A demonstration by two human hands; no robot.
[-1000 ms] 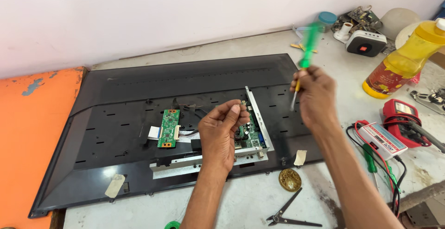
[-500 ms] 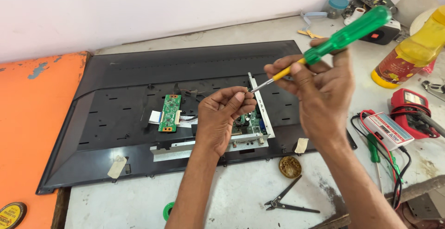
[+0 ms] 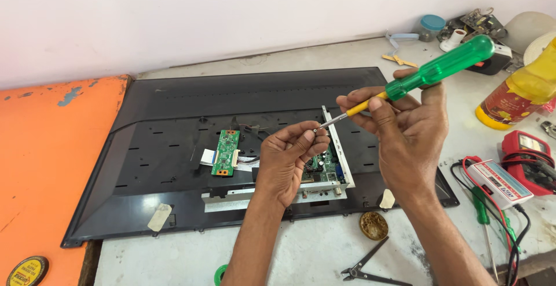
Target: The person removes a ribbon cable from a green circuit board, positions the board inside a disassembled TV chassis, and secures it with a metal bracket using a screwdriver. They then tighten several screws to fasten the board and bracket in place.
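Right hand [image 3: 408,129] grips a green-handled screwdriver [image 3: 431,73], shaft angled down toward the left hand [image 3: 289,161]. Left fingertips are pinched together at the screwdriver tip, apparently on a small screw [image 3: 315,129]; the item is too small to confirm. Both hands are held above the green circuit board [image 3: 323,167] in the open back of a flat television panel [image 3: 174,147]. Judged step: seating the screw on the tip. Lowering it calls for a steady, upright approach.

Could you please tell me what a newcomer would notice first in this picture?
The green screwdriver stands out, held in the right hand with its tip meeting the left hand's fingertips. Below them lies a black panel, back up, with a small green board at centre. An orange surface fills the left.
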